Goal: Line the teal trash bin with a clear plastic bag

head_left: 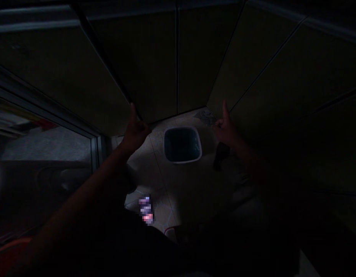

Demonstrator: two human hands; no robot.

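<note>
My left hand (135, 132) is raised in front of me with one digit, seemingly the thumb, pointing up. Its other fingers are curled in, and nothing shows in them. To the right, my right hand (226, 130) makes a similar shape, one digit up and the rest folded, also with nothing visible in it. Between the two hands and below them, a tub (183, 163) with a pale rim stands on the floor and holds bluish liquid. Neither hand touches it. The picture is very dark, so finger detail is faint.
Dark panelled walls (149, 61) close in ahead and on the right. A framed opening (94, 152) lies at left. On the tiled floor (157, 173) sits a small bright, pixelated object (146, 209). A reddish rim (14, 243) shows at lower left.
</note>
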